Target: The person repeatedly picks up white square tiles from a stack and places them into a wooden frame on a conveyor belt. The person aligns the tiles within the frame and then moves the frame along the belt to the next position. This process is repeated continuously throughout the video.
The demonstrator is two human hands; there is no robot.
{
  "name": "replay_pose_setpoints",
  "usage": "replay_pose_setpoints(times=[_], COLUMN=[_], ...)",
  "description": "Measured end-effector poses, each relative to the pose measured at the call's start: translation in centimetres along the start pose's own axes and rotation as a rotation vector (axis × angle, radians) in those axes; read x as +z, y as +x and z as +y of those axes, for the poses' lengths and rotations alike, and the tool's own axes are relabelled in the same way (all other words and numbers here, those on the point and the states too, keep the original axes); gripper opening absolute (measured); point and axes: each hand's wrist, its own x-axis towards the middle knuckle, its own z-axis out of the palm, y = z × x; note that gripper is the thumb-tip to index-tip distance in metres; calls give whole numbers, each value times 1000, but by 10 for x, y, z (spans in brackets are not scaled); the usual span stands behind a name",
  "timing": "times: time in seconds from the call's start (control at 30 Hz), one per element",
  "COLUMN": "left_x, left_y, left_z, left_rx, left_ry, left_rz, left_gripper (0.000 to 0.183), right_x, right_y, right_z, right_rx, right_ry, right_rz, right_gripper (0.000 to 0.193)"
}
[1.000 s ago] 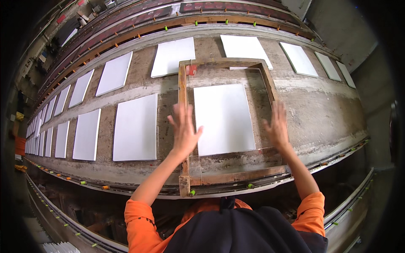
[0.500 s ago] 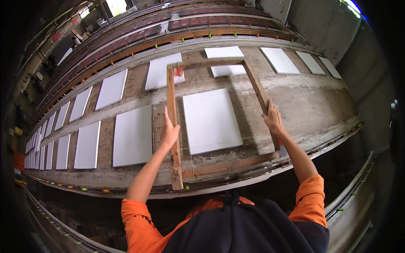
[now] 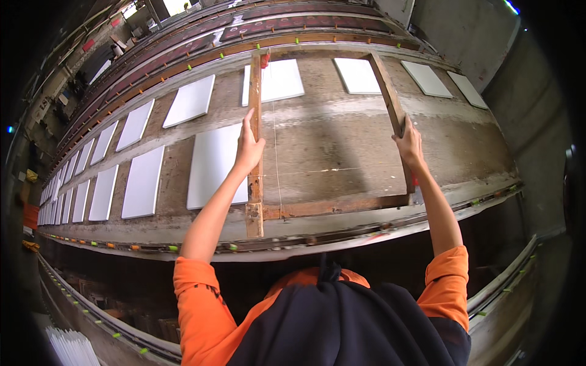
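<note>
Between my hands is a large rectangular wooden frame [image 3: 336, 207], held over the long worktable. My left hand [image 3: 249, 148] is closed on its left bar, the index finger stretched up along the wood. On the right bar, my right hand [image 3: 410, 145] grips with bent fingers. A red piece [image 3: 265, 60] sits at the far left corner, and thin strings cross the opening. Bare brown tabletop shows through its near part. A white panel [image 3: 215, 168] lies just left of the frame, partly behind the left bar. Whether the frame touches the table, I cannot tell.
More white panels [image 3: 143, 182] lie in two rows along the worktable [image 3: 452, 146], running far left. Small green and orange clips [image 3: 173, 248] line its near edge. Dark red printed strips [image 3: 305, 24] cover tables beyond. A grey wall [image 3: 464, 36] stands at right; another rail [image 3: 97, 311] runs behind me.
The frame has moved right along the table, held by both hands. The near white panel that showed inside its opening is now to its left. My view has shifted too.
</note>
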Motion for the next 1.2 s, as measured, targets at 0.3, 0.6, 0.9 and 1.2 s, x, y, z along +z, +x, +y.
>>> replay_pose_setpoints(times=[0.3, 0.6, 0.9, 1.2], left_x=[93, 111, 114, 118], left_y=[-25, -49, -51, -47], left_z=[20, 5, -17, -12], left_rx=[-69, -84, -240, -92], left_ry=[-88, -33, 39, 149], left_rz=[-37, -27, -31, -86], left_gripper=[70, 65, 69, 59], right_x=[3, 27, 23, 28], right_y=[1, 5, -4, -9], right_z=[104, 126, 129, 141], right_rx=[15, -18, 101, -17], right_ry=[20, -9, -68, -103], right_rz=[-70, -191, -343, -251], right_gripper=[71, 74, 66, 53])
